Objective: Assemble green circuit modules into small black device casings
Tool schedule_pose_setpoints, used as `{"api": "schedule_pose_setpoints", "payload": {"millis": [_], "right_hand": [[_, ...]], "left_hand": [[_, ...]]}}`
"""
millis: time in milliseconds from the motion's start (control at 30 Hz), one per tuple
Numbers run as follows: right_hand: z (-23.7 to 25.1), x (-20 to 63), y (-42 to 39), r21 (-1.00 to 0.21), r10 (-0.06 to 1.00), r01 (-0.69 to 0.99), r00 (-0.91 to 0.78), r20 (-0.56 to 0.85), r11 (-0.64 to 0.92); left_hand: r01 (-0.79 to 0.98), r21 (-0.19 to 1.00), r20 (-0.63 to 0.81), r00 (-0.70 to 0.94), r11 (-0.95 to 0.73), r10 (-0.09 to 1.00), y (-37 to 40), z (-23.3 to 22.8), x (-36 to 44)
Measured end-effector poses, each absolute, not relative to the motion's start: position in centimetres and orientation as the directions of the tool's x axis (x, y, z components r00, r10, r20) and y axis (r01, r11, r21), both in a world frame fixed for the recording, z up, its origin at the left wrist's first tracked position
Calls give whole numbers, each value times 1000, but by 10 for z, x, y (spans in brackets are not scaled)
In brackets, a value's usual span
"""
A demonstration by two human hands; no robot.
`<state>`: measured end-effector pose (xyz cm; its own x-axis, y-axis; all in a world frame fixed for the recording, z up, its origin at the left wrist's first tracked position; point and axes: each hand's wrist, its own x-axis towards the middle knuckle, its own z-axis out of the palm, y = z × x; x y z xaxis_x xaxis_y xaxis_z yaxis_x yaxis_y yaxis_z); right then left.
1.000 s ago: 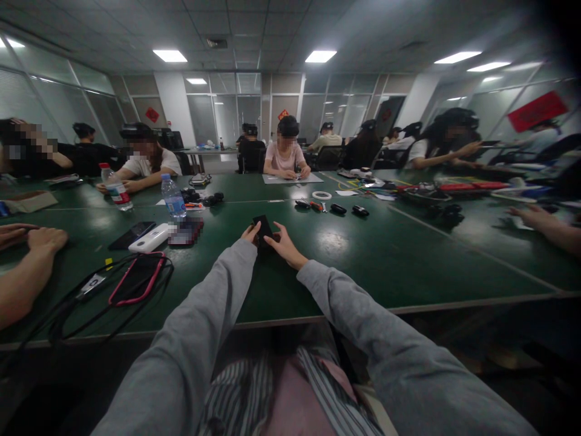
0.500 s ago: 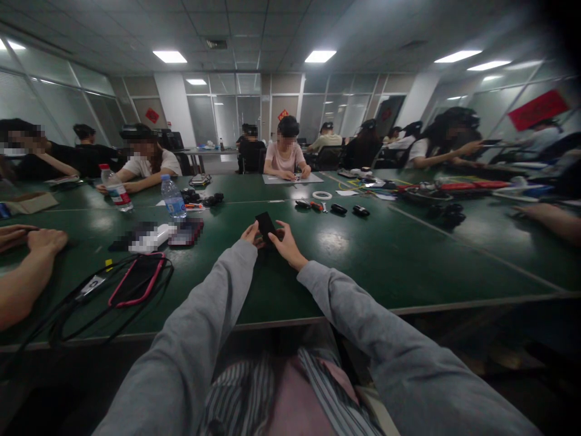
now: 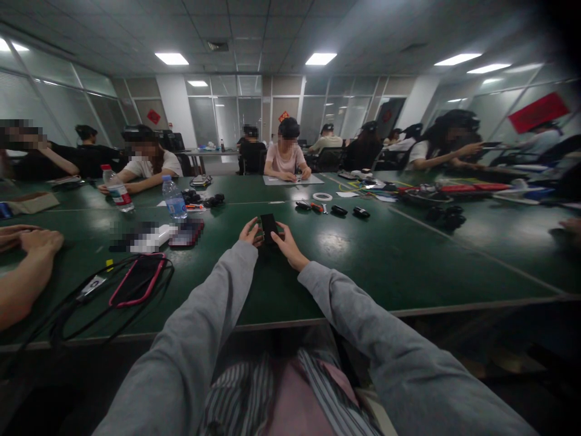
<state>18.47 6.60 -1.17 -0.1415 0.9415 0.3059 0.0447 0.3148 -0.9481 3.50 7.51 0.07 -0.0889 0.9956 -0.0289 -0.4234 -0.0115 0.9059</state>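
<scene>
**A:** Start with the big things. What is laid out?

**B:** A long green table (image 3: 385, 260) runs across the room, with other people seated along its far side and a co-worker's forearm (image 3: 22, 266) resting on it at the left edge. On the left lies a loop of black cable (image 3: 91, 303) around a pink-edged phone case (image 3: 136, 280). Farther back stand two water bottles (image 3: 173, 198), and beyond the middle a roll of tape (image 3: 322, 196) beside a row of small dark parts (image 3: 336, 209).

**A:** And the person's own hands?

**B:** Both arms in grey sleeves reach out over the table. The left hand (image 3: 249, 233) and right hand (image 3: 285, 242) meet on a small black device (image 3: 269, 227), flat and phone-like, raised a little off the table, just past the middle of the near edge. The left fingers close on its left side; the right thumb and fingers pinch its right side and lower end.

**A:** Which step is that, in your view?

**B:** I judge it a turning or inspecting of the device between both hands. A next move would call for a firm two-sided pinch, so that it does not slip as it tips.

**A:** What can't you make out?

**B:** The device's face and any markings are too dark and small. The fingertips behind it are hidden. Some things left of the bottles are blurred, and the right edge of the view is smeared.
</scene>
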Motion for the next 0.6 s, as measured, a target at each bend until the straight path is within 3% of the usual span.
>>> {"api": "schedule_pose_setpoints", "payload": {"millis": [300, 433, 600], "right_hand": [[-12, 183, 64, -962, 940, -15, -209, 271, 274], [-11, 181, 64, -977, 954, -35, -212, 212, 209], [-12, 182, 66, -902, 896, 113, -215, 388, 417]], "left_hand": [[-171, 976, 99, -206, -135, 974, 77, 2, 26], [-199, 970, 83, -260, -138, 962, 80, 2, 25], [-207, 970, 68, -263, -125, 962, 84, -1, 25]]}}
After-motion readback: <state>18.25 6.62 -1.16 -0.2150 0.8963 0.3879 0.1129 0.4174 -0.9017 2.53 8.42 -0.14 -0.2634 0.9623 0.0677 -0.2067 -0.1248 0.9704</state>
